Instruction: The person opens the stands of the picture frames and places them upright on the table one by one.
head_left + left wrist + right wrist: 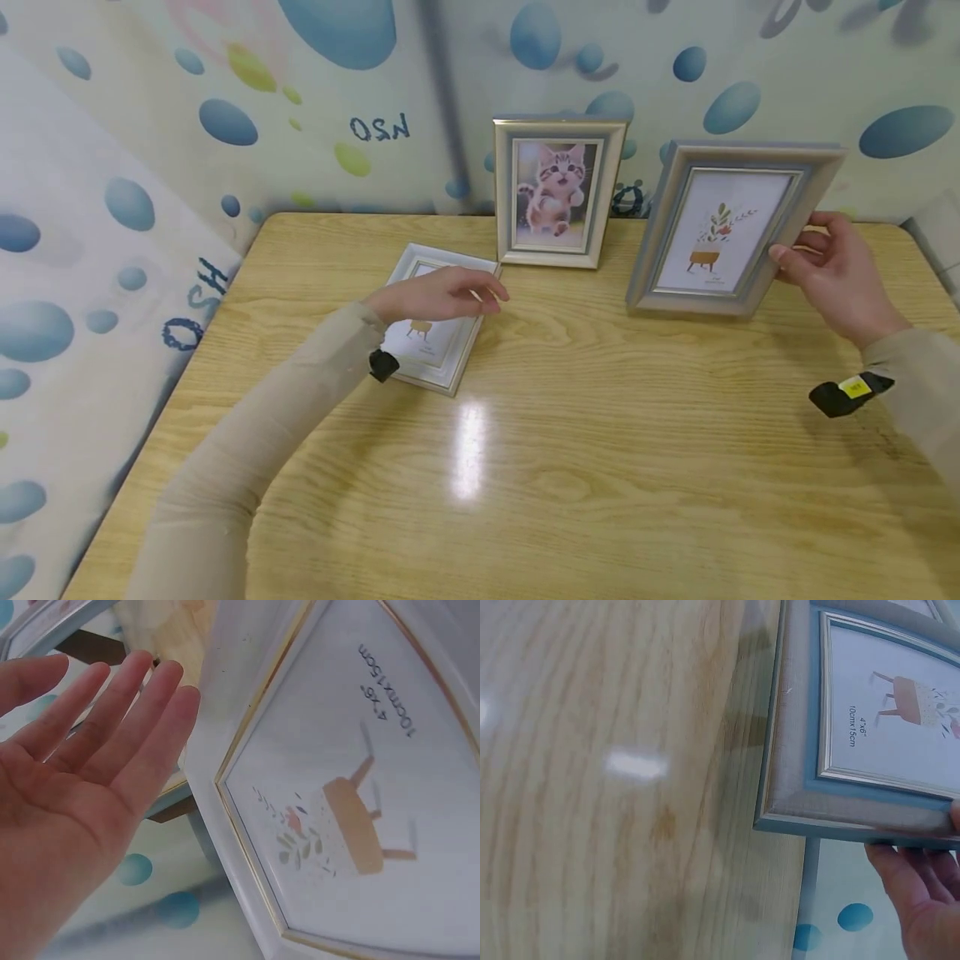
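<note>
A grey-beige picture frame (648, 242) with a plant-pot print stands tilted at the right of the table. My right hand (843, 279) grips its right side, thumb on the front and fingers behind. In the right wrist view the same frame's corner shows, with the hand (922, 900) at its edge. My left hand (450, 293) hovers over a white picture frame (450, 379) lying at the left, its fingers loosely bent around nothing. The left wrist view shows that hand (97, 750) beside the white frame. Between them stands a champagne-coloured frame (611, 200) with a kitten picture.
The wooden table (600, 467) reaches back to a patterned wall covering (315, 75) with blue and green spots. Similar covering runs along the left side. Black wrist cameras (847, 396) sit on both sleeves.
</note>
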`<state>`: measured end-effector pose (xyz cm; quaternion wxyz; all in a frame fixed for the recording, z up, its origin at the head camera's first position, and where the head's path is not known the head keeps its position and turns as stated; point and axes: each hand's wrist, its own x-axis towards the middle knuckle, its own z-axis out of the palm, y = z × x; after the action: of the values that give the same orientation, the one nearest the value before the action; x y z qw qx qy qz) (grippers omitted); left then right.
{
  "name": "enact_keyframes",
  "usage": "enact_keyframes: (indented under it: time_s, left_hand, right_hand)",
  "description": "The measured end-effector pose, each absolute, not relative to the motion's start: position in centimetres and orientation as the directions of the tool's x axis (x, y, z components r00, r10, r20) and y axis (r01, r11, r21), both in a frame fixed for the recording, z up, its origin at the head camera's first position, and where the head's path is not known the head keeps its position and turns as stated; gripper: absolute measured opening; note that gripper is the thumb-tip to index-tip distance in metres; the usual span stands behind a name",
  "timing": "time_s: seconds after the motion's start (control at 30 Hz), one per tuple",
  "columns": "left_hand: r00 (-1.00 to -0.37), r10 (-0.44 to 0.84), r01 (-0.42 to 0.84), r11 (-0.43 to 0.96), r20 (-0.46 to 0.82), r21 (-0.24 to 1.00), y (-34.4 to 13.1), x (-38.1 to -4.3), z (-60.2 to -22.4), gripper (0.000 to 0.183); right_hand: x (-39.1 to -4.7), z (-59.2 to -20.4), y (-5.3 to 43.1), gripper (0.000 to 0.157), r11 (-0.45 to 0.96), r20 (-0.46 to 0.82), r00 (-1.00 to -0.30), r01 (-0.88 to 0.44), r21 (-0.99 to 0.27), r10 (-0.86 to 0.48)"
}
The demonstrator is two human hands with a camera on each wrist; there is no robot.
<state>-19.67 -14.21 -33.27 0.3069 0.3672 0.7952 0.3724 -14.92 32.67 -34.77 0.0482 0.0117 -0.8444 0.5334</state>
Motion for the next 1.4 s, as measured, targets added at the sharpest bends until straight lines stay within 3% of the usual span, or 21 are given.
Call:
enact_keyframes:
  time_s: [0.23,0.63,1.13,1.4]
  left_hand:
    - [-0.57,0.791,0.333,0.472,-0.225,0.816,-15.2,-19.3,-32.9,0.03]
    - [-0.593,0.775,0.318,0.473,-0.217,0.822,-16.6,-19.6,-32.9,0.032]
    - [-0.631,0.745,0.302,0.495,-0.219,0.814,-18.4,-19.8,-33.0,0.032]
    - [-0.673,0.692,0.273,0.561,-0.261,0.782,-19.4,-20.1,-32.9,0.031]
  right_hand:
    - [-16.7,-34.9,33.3,0.041,0.487,0.08,-0.996,-0.045,-0.872,0.05]
    - [-19.8,-34.7,33.9,0.035,0.451,0.06,-0.992,-0.002,-0.892,0.114]
    - [-20.3,-35.0,33.5,0.053,0.568,0.05,-0.99,0.032,-0.822,0.129]
    - [-20.1,-35.3,33.3,0.05,0.543,0.056,-0.987,0.035,-0.839,0.151]
